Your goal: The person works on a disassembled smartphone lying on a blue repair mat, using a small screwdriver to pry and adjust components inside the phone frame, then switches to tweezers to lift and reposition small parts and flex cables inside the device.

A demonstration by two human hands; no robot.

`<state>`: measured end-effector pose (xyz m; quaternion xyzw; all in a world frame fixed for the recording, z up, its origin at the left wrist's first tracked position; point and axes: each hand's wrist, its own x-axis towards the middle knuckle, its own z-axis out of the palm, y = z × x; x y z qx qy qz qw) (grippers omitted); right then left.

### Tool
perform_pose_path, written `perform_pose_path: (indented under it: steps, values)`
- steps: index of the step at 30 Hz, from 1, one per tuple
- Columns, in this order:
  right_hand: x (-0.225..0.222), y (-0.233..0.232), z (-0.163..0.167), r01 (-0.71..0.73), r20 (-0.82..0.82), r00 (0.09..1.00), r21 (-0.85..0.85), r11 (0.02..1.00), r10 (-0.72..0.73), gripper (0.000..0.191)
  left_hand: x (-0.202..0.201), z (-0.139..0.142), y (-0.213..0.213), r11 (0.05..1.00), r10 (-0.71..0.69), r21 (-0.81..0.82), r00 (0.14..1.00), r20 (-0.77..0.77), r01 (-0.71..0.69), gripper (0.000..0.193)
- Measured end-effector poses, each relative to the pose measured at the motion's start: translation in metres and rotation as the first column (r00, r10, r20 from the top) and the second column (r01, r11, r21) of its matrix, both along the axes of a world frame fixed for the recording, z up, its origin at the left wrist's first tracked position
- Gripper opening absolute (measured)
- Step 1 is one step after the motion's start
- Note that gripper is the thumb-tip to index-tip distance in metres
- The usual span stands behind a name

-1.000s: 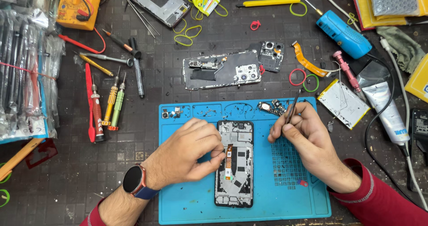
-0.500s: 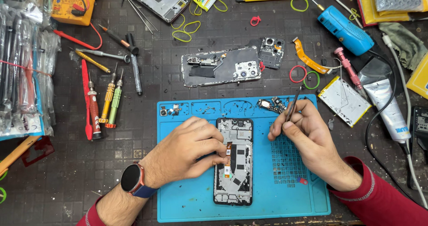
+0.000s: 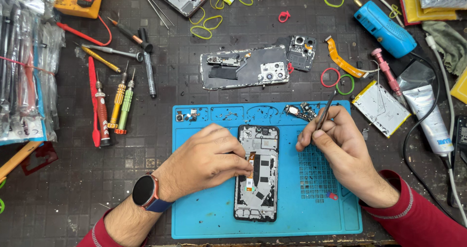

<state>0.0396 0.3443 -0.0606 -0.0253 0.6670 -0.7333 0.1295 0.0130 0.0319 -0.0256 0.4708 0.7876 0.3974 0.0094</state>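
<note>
The left hand (image 3: 209, 154) presses its fingertips on the opened smartphone (image 3: 257, 173) (back cover off), which lies on the blue repair mat (image 3: 204, 218). The right hand (image 3: 335, 145) pinches tweezers (image 3: 326, 110) just beside the phone.

Red long sleeves on both arms, lower corners of frame. Pale striped cuff at right hand (image 3: 340, 145). Round black smartwatch, reddish bezel, dark blue strap, behind left hand (image 3: 206, 159).
</note>
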Motion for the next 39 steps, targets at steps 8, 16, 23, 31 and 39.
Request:
perform_pose_path:
  steps: [8, 16, 23, 31, 39]
  values:
    - [-0.001, 0.001, -0.002, -0.024, -0.028, 0.999, -0.025, 0.999, 0.024, 0.013, -0.001, 0.002, 0.002, 1.0, 0.005, 0.002, 1.0, -0.016, -0.005, 0.018]
    - [-0.002, 0.003, -0.001, -0.022, -0.021, 1.0, -0.027, 0.999, 0.021, 0.012, -0.002, 0.003, 0.003, 0.999, -0.013, 0.038, 1.0, 0.006, 0.013, 0.015]
    - [0.0, 0.003, -0.005, -0.024, -0.027, 0.999, -0.028, 0.999, 0.024, 0.012, 0.0, 0.002, 0.003, 0.999, 0.013, 0.053, 1.0, 0.009, -0.014, 0.016]
    - [0.005, 0.002, -0.013, -0.035, -0.077, 0.997, -0.194, 0.98, 0.021, 0.015, 0.006, 0.0, 0.001, 0.986, 0.029, 0.157, 0.989, 0.144, -0.052, 0.022]
    - [0.011, -0.004, -0.01, 0.008, -0.162, 0.985, -0.266, 0.964, -0.053, 0.014, 0.008, -0.002, -0.001, 0.983, -0.007, 0.184, 0.993, -0.115, 0.028, 0.027]
